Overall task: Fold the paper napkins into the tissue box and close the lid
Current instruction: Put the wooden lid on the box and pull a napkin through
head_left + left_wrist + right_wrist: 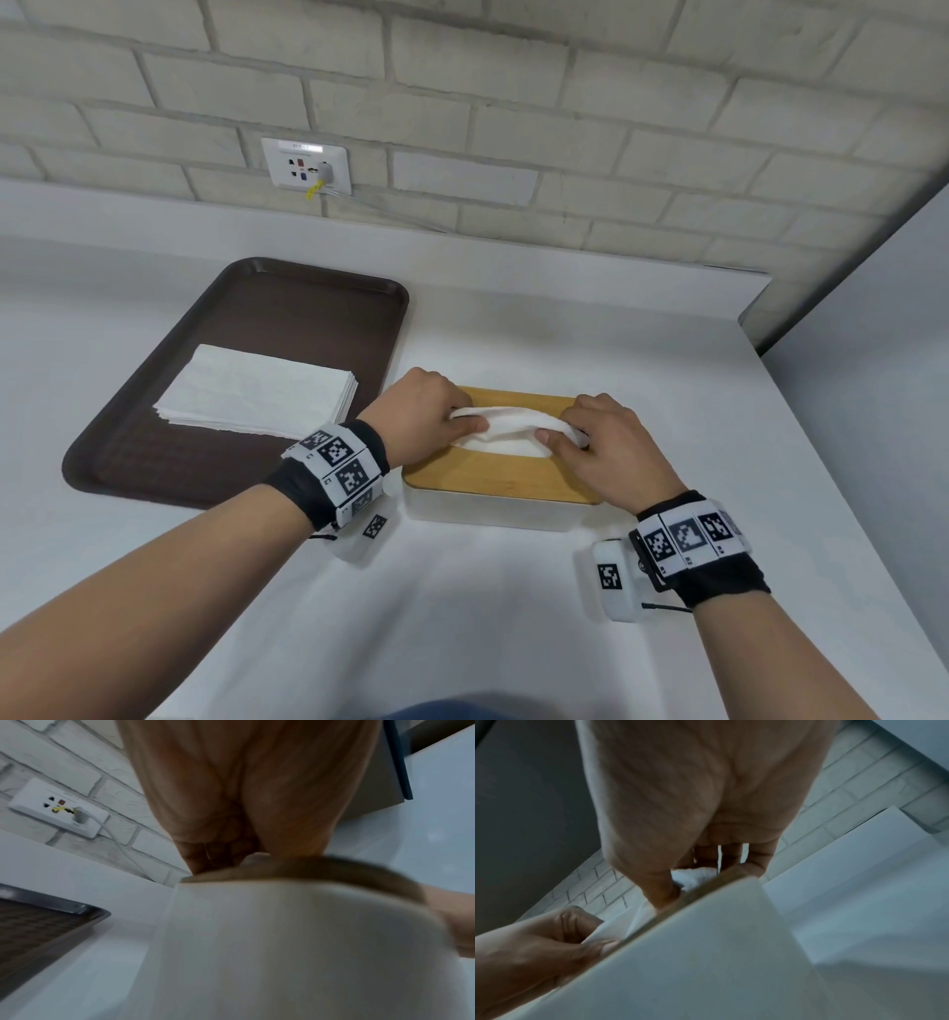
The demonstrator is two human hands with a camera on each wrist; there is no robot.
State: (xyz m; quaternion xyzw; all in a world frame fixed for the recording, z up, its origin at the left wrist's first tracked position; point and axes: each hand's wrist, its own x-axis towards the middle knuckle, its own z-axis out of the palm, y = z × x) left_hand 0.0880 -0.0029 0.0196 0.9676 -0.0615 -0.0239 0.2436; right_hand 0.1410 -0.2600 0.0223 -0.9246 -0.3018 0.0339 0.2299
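Note:
A white tissue box (482, 511) with a wooden lid (462, 475) sits on the white counter in front of me. A white napkin (513, 426) bulges up out of the slot in the lid. My left hand (436, 411) pinches the napkin's left end and my right hand (590, 437) pinches its right end, thumbs on the near side. In the right wrist view the right hand's fingers (731, 856) curl over the napkin (695, 876) above the lid edge. The left wrist view shows the box wall (257, 943) and my palm (244, 791); the napkin is hidden there.
A brown tray (287, 303) lies left of the box with a stack of white napkins (257, 390) on it. A brick wall with a socket plate (305, 164) and a plugged cable runs behind. A grey panel (873, 360) stands at the right.

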